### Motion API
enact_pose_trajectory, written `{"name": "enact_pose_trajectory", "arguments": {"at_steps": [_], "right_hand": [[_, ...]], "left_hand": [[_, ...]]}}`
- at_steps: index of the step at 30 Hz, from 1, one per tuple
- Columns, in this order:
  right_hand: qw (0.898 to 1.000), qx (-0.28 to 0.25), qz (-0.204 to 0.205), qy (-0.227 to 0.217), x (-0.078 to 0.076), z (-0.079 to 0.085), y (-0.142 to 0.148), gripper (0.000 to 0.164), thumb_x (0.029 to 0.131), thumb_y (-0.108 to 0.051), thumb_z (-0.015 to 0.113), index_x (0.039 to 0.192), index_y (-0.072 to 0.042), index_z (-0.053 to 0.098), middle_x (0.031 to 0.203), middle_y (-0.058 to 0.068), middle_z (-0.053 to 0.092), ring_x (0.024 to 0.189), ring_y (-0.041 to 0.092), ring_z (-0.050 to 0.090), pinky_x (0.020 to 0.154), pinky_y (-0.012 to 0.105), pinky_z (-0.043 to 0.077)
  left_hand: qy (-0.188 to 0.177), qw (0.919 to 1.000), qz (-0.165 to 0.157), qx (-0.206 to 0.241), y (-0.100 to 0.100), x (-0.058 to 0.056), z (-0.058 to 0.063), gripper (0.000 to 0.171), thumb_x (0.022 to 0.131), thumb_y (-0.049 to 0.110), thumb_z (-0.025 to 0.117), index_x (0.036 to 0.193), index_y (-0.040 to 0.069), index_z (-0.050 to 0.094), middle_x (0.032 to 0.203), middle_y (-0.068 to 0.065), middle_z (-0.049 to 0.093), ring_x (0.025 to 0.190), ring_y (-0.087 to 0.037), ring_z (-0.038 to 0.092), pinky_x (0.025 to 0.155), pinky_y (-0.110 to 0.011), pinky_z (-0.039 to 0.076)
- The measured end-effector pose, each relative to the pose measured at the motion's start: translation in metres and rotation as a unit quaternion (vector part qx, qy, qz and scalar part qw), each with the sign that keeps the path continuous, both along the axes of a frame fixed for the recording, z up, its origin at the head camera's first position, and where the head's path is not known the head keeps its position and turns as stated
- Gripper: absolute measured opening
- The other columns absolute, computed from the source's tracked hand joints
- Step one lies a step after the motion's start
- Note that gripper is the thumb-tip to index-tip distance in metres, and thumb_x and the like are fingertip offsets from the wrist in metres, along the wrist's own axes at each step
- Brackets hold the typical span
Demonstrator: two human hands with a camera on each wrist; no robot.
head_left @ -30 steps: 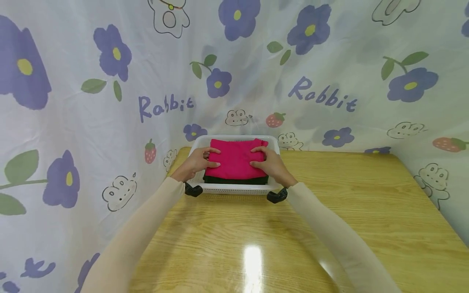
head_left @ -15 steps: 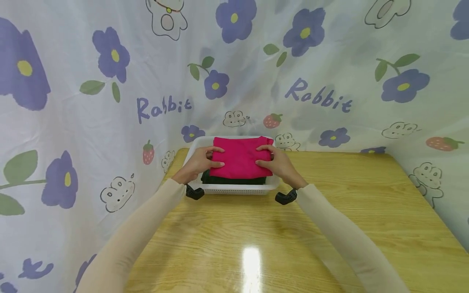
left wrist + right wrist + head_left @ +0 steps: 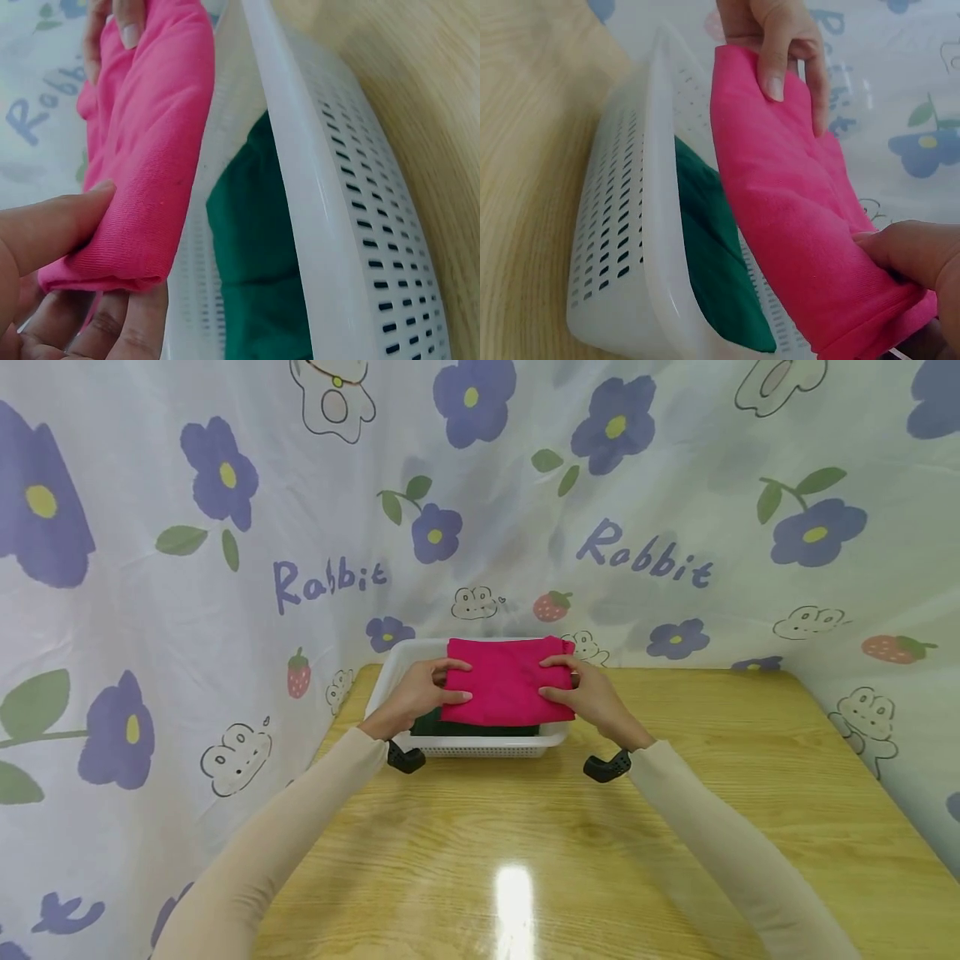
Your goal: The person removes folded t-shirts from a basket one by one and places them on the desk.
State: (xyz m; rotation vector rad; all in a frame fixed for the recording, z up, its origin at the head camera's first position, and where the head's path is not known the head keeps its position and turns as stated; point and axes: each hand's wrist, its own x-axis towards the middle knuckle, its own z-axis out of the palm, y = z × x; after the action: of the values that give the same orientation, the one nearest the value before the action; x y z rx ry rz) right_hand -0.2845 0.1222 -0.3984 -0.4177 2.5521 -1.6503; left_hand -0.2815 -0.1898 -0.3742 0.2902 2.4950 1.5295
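A folded bright pink garment (image 3: 506, 683) is held level above a white plastic basket (image 3: 480, 742). My left hand (image 3: 418, 691) grips its left end, thumb on top and fingers beneath, as the left wrist view shows on the pink cloth (image 3: 154, 180). At the opposite end my right hand (image 3: 596, 695) pinches it the same way, its thumb (image 3: 907, 251) pressing on the top face. Inside the basket lies a folded dark green cloth (image 3: 716, 255), apart from the pink one and partly covered by it in the head view.
The basket stands at the back left of a wooden table (image 3: 675, 760), near a printed curtain (image 3: 510, 527). Wood surface extends to the right and in front. A black wrist mount (image 3: 406, 757) hangs under the left wrist, another (image 3: 607, 767) under the right.
Both hands have lifted the pink garment off the green cloth and carried it to the right, so its right end now reaches past the basket's rim. The head view has shifted slightly.
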Motion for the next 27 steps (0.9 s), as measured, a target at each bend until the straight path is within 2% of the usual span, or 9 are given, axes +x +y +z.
{"name": "enact_pose_trajectory", "arguments": {"at_steps": [11,18,23,27], "right_hand": [[1.0,-0.018,-0.002,-0.009,0.005,0.002,0.03,0.049,0.093,-0.021,0.08,0.138,-0.021,0.061,0.116,0.019,0.066,0.095,0.029,0.07,0.074,0.036,0.061],[1.0,-0.005,-0.006,-0.008,0.008,0.001,0.046,0.049,0.094,-0.023,0.079,0.139,-0.021,0.059,0.11,0.019,0.066,0.089,0.028,0.07,0.072,0.034,0.06],[1.0,-0.005,-0.009,-0.013,0.009,0.001,0.058,0.05,0.094,-0.025,0.079,0.14,-0.021,0.059,0.109,0.02,0.066,0.089,0.029,0.07,0.073,0.033,0.06],[1.0,-0.013,-0.011,-0.018,0.01,0.0,0.069,0.051,0.095,-0.026,0.078,0.142,-0.02,0.058,0.111,0.022,0.066,0.092,0.03,0.071,0.074,0.033,0.06]], "left_hand": [[-0.003,0.9999,-0.005,0.009,0.028,-0.001,0.001,0.049,0.091,0.015,0.082,0.137,0.022,0.065,0.113,-0.008,0.071,0.099,-0.023,0.066,0.084,-0.035,0.052],[-0.009,0.9998,-0.006,0.016,0.045,-0.001,0.0,0.049,0.09,0.014,0.082,0.136,0.022,0.066,0.112,-0.008,0.071,0.096,-0.022,0.066,0.08,-0.033,0.053],[-0.006,0.9994,-0.019,0.029,0.056,-0.002,-0.003,0.049,0.091,0.013,0.081,0.137,0.019,0.065,0.105,-0.009,0.07,0.089,-0.02,0.062,0.073,-0.031,0.048],[0.001,0.9987,-0.031,0.04,0.067,-0.002,-0.002,0.049,0.092,0.011,0.08,0.138,0.017,0.064,0.111,-0.008,0.072,0.094,-0.021,0.066,0.075,-0.031,0.052]]}}
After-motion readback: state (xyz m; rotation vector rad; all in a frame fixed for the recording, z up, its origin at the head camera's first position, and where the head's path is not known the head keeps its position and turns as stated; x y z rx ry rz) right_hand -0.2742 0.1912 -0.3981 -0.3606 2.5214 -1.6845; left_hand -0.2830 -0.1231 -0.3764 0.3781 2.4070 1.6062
